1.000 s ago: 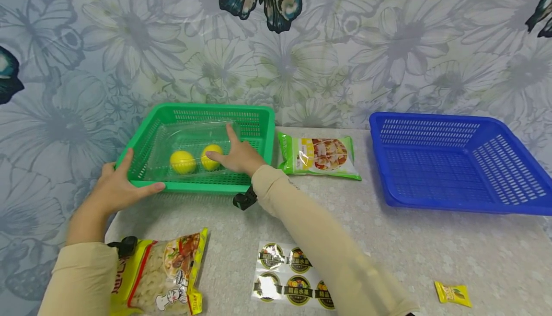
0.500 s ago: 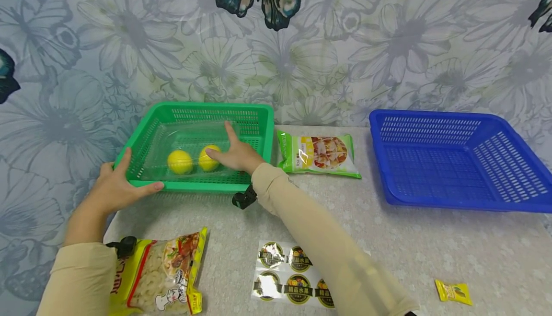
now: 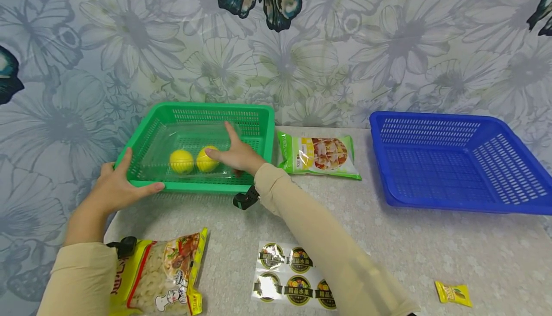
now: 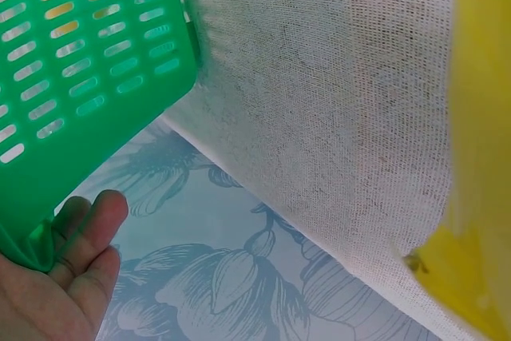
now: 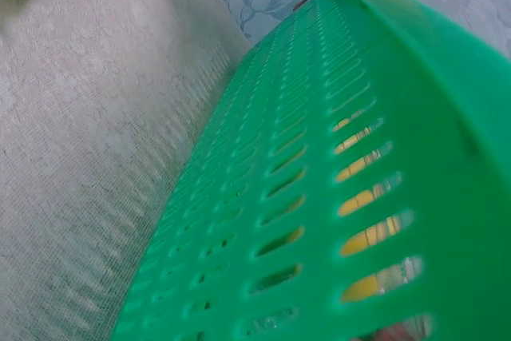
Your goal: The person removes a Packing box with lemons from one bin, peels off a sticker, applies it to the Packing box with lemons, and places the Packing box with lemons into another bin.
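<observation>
A green plastic basket (image 3: pixel 207 187) stands at the left back of the table. My left hand (image 3: pixel 113 184) grips its front left corner, thumb along the front rim; in the left wrist view its fingers (image 4: pixel 102 225) curl under the rim. Inside the basket lies a clear plastic box (image 3: pixel 189 136) with two round yellow things, like lemons, the left one (image 3: pixel 181 162) and the right one (image 3: pixel 207 159). My right hand (image 3: pixel 241 155) holds the box's right end, thumb over the right yellow one and index finger stretched towards the back. Its other fingers are mostly hidden.
Right of the basket lies a green and white food bag (image 3: pixel 321 155). A blue basket (image 3: pixel 453 208) stands at the right. Nearer are a yellow food bag (image 3: pixel 159 275), a sticker sheet (image 3: pixel 284 275) partly under the right sleeve (image 3: pixel 327 239), and a small yellow packet (image 3: pixel 454 293).
The clear box has shifted slightly left in the basket, and the right yellow thing has moved a little left with it. My left hand stays at the corner.
</observation>
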The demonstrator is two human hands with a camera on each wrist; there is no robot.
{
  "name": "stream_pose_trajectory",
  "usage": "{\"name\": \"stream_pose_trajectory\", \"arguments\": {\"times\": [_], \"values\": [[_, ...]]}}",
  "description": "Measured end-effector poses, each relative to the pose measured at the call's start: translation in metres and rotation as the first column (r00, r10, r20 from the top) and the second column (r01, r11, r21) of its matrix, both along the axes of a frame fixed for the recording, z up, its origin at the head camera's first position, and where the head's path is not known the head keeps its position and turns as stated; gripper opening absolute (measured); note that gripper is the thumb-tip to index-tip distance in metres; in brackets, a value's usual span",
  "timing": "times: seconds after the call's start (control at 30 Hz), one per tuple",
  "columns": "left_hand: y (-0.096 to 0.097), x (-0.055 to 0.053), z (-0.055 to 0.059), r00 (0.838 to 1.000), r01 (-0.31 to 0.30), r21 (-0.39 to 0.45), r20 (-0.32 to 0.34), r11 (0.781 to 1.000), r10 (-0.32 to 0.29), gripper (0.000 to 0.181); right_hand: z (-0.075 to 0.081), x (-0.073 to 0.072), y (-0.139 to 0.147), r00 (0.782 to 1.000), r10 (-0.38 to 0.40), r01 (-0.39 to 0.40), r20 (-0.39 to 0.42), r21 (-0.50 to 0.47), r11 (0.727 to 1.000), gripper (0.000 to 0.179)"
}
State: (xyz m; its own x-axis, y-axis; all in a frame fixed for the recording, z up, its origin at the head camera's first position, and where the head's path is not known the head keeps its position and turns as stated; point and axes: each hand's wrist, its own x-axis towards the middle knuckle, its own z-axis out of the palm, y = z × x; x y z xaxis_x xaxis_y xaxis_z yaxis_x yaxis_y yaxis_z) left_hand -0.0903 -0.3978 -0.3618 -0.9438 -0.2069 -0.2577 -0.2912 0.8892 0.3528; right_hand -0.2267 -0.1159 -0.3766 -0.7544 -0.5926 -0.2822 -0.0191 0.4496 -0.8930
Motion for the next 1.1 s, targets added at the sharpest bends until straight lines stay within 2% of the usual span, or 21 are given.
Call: {"name": "stream_pose_trajectory", "arguments": {"times": [0.43,0.73,1.1], "values": [[0.0018,0.0013,0.0001,1.000,-0.007,0.000,0.025,1.000,0.007,0.125,0.0068,0.0067,0.0061,0.999,-0.029,0.030,0.018,-0.078,0.997,0.082],[0.0020,0.0017,0.0015,1.000,-0.011,-0.002,0.027,1.000,0.011,0.125,0.0071,0.0061,0.0040,0.997,-0.062,0.067,0.049,-0.118,0.991,0.074],[0.0023,0.0019,0.0034,0.999,-0.005,0.005,0.034,1.000,0.005,0.125,0.0052,0.0048,0.0021,0.996,-0.093,0.091,-0.006,-0.127,0.988,0.073]]}}
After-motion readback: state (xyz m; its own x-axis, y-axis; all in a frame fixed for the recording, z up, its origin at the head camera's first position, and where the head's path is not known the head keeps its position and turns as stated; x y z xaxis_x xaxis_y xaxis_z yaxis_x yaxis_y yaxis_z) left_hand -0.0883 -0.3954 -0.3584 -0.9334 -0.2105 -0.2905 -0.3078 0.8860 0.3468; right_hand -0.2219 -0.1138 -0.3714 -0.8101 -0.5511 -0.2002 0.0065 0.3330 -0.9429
